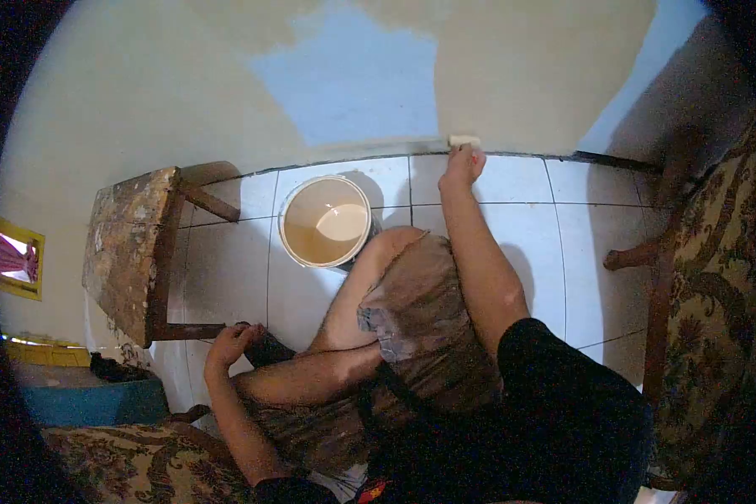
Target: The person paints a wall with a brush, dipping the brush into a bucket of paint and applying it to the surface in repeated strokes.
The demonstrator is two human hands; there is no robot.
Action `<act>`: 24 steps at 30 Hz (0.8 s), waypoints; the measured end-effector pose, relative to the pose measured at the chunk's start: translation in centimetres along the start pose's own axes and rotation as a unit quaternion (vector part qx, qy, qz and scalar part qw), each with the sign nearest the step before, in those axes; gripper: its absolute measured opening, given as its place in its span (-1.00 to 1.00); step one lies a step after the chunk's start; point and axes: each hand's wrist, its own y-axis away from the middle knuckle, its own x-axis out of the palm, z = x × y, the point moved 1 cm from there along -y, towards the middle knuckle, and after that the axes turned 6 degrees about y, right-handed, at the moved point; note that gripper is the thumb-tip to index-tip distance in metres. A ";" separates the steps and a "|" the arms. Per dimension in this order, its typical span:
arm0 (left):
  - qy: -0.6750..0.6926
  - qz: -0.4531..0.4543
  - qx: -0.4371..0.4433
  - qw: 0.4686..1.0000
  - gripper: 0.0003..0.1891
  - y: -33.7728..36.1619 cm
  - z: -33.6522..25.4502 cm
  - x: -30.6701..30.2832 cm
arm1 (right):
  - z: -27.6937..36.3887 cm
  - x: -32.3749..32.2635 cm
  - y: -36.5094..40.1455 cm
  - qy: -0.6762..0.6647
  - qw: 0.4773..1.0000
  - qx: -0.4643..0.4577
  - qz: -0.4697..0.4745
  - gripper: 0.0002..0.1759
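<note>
My right hand (462, 166) is closed around a paint brush (464, 141), whose pale bristles touch the wall just above the floor line. Beige paint covers much of the wall (529, 76), and a light blue patch (361, 76) shows in the middle. A white bucket (287, 239) with beige paint inside stands on the tiles, left of my right hand. My left hand (233, 343) is beside my foot, near a leg of the wooden stool; its fingers are curled, and whether they hold anything is too small to tell.
A paint-stained wooden stool (130, 244) stands at the left, close to the bucket. A chair with patterned upholstery (714, 294) is at the right, and another patterned seat (134, 462) is at the lower left. White tiles (512, 223) lie along the wall.
</note>
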 end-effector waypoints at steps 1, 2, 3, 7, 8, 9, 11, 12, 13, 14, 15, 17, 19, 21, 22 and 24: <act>-0.019 -0.008 -0.022 1.000 -0.63 0.2 -0.4 0.0 | 2.1 0.9 1.9 -0.001 1.000 0.004 0.004 -0.70; -0.038 -0.012 -0.046 0.998 -0.62 0.5 -0.6 0.1 | 5.9 1.6 4.9 -0.080 0.995 -0.010 0.065 -0.68; -0.037 -0.012 -0.052 0.998 -0.62 0.7 -0.9 0.0 | 9.1 2.3 7.2 -0.156 0.980 -0.025 0.124 -0.66; -0.056 0.000 -0.073 0.996 -0.57 -0.4 1.7 0.2 | 15.7 4.1 10.8 -0.207 0.946 -0.121 0.219 -0.72; -0.068 -0.021 -0.041 0.997 -0.57 -1.0 3.5 0.3 | 16.6 4.7 11.3 -0.205 0.937 -0.150 0.242 -0.71; -0.080 -0.043 -0.010 0.996 -0.56 -0.8 2.9 0.1 | 16.9 5.2 11.5 -0.207 0.935 -0.151 0.244 -0.71; -0.038 -0.023 -0.020 0.999 -0.55 -0.2 1.9 0.0 | 17.3 6.3 11.7 -0.195 0.920 -0.198 0.277 -0.72; 0.003 0.001 -0.029 1.000 -0.54 0.2 1.0 0.0 | 16.5 6.4 11.1 -0.195 0.919 -0.199 0.279 -0.72; 0.005 -0.001 -0.026 1.000 -0.54 0.1 1.1 0.0 | 14.8 6.3 9.9 -0.169 0.927 -0.209 0.262 -0.70; -0.021 -0.008 -0.035 0.999 -0.54 0.0 1.4 0.0 | 13.2 6.2 8.7 -0.144 0.933 -0.221 0.245 -0.69; -0.045 -0.017 -0.042 0.998 -0.55 -0.2 1.7 -0.1 | 12.2 5.6 8.3 -0.132 0.937 -0.211 0.243 -0.70; -0.045 -0.033 -0.036 0.998 -0.56 -0.3 2.2 0.0 | 8.6 2.5 7.0 -0.097 0.954 -0.182 0.218 -0.71; -0.045 -0.046 -0.031 0.997 -0.56 -0.2 3.0 -0.1 | 4.0 -1.2 4.8 -0.050 0.972 -0.154 0.169 -0.72; -0.021 -0.036 -0.032 0.999 -0.58 -0.6 3.5 -0.1 | 2.7 -2.9 3.5 -0.031 0.976 -0.156 0.152 -0.72; -0.053 -0.045 -0.022 0.997 -0.57 1.1 0.6 -0.5 | 2.9 -3.3 3.2 0.044 0.986 -0.099 0.125 -0.73; -0.032 -0.044 -0.016 0.998 -0.57 -0.2 2.8 -0.3 | 3.7 -2.3 2.7 0.115 0.987 -0.047 0.100 -0.74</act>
